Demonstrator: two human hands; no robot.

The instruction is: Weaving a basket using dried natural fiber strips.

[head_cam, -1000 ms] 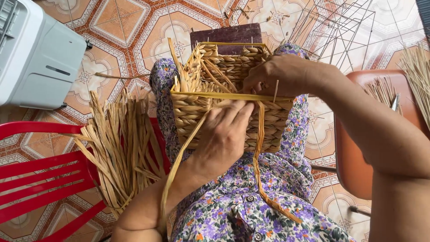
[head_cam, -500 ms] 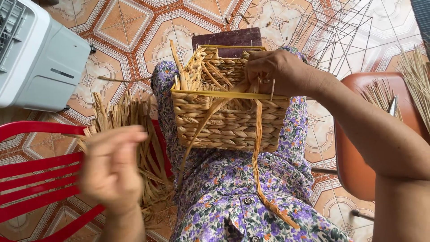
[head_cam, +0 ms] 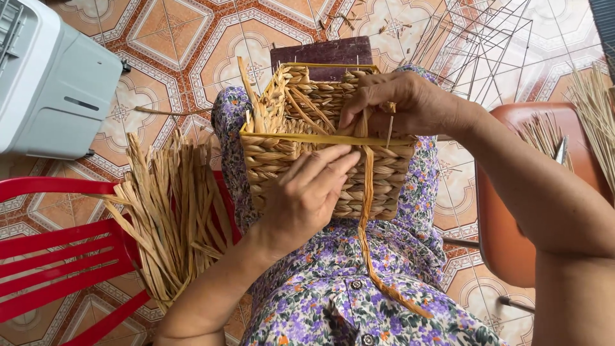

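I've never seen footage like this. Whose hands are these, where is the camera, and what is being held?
The camera sits on a person's head and looks down at their lap, so both hands are their own. The left hand lies flat against the near side of a half-woven basket resting on the lap. The right hand grips its rim, where a long straw strand hangs down. A bundle of straw lies on a red chair at the left. A grey machine stands on the tiled floor.
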